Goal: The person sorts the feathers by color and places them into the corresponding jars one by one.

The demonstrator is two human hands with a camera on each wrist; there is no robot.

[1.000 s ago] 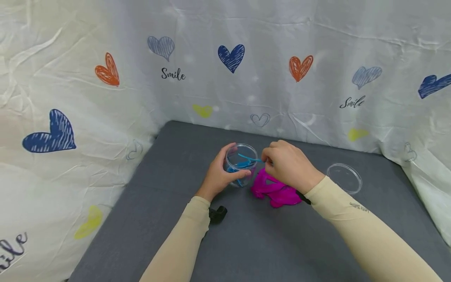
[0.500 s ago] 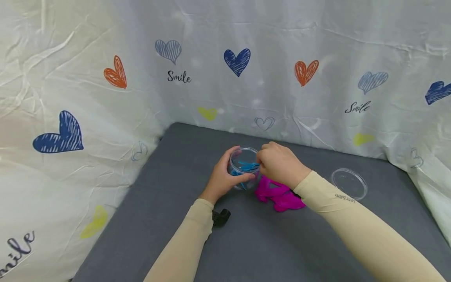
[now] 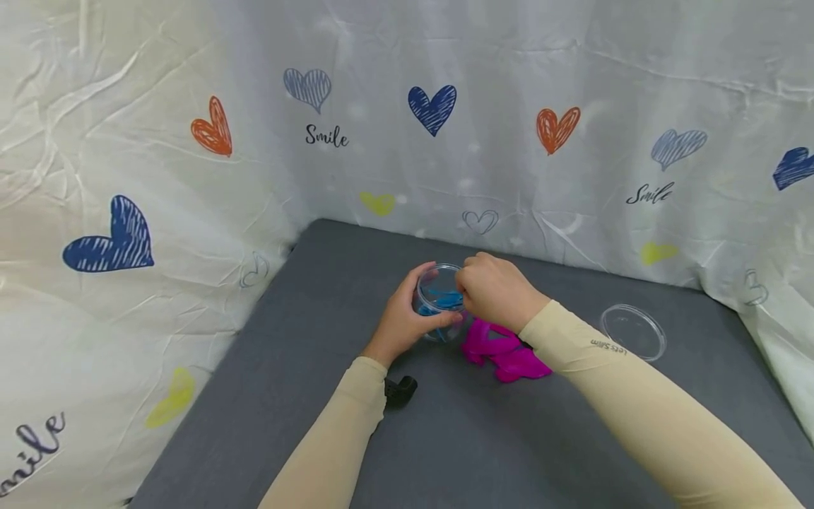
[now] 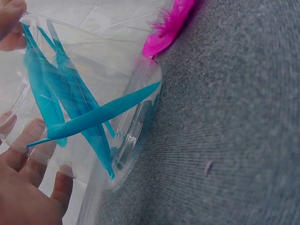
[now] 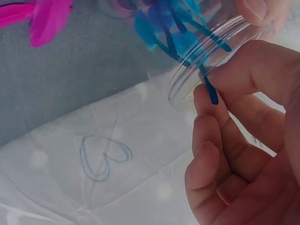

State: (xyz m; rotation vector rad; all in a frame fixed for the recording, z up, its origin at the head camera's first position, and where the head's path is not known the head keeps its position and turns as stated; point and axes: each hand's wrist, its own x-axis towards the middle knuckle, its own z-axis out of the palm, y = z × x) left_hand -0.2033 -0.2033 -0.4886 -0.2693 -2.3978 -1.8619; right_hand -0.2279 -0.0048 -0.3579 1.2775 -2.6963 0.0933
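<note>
My left hand (image 3: 403, 318) holds a clear plastic jar (image 3: 439, 276) around its side, thumb toward me, with the jar's mouth uncovered. Several blue feathers (image 4: 86, 101) stand and lean inside it, one slanting across the others in the left wrist view. At the rim is my right hand (image 3: 499, 290), its thumb and forefinger pinching the quill of a blue feather (image 5: 213, 93). That feather's vane reaches into the jar. Right beside the jar lies a heap of bright pink feathers (image 3: 511, 359), partly behind my right forearm in the head view.
A round clear lid (image 3: 661, 346) lies on the grey table (image 3: 458, 452) to the right. Behind and to the left hangs a white curtain (image 3: 483, 42) printed with hearts. A black strap piece (image 3: 402, 391) sticks out from my left wrist.
My right hand has moved left to the jar's rim, bringing the blue feather down into the jar. The left hand still holds the jar; the head view has shifted slightly.
</note>
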